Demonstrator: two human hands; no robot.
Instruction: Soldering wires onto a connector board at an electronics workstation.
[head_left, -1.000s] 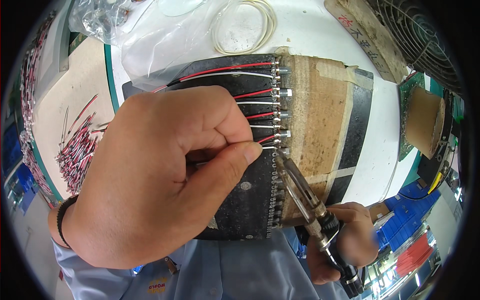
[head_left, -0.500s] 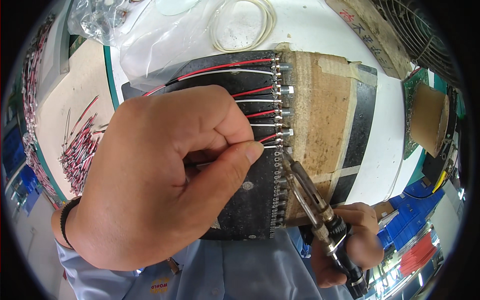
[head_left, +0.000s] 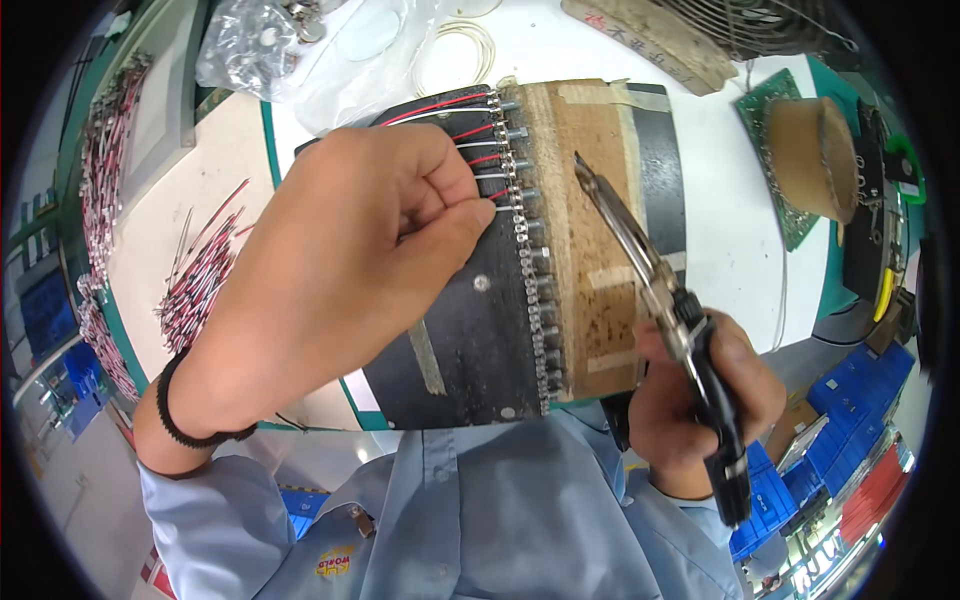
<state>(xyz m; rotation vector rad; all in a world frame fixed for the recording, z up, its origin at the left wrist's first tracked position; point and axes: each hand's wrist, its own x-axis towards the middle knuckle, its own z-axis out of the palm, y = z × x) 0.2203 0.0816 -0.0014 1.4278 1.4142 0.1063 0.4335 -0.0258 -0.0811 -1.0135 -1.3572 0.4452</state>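
My left hand (head_left: 350, 250) is closed in a pinch, its thumb and fingertip gripping a thin wire at the row of small metal connectors (head_left: 541, 290). A white wire end (head_left: 505, 209) reaches from the fingertips to a connector; most of the wire is hidden by the hand. Further up the row, red and white wires (head_left: 440, 106) lie across the black board (head_left: 450, 340) to other connectors. My right hand (head_left: 730, 400) is wrapped round the black handle of a soldering iron (head_left: 640, 245). Its tip stands over the brown cardboard strip (head_left: 600, 270), apart from the connectors.
Bundles of red, white and black wires (head_left: 200, 285) lie on the pale board at left. At the back are a clear plastic bag (head_left: 250, 60), a coil of pale tubing (head_left: 455, 60) and a fan grille (head_left: 770, 25). A cardboard spool (head_left: 815, 160) stands at right.
The soldering iron's tip has lifted from the connector row and moved right, over the cardboard. The left hand still pinches at the row. The view has shifted, showing more of the shirt.
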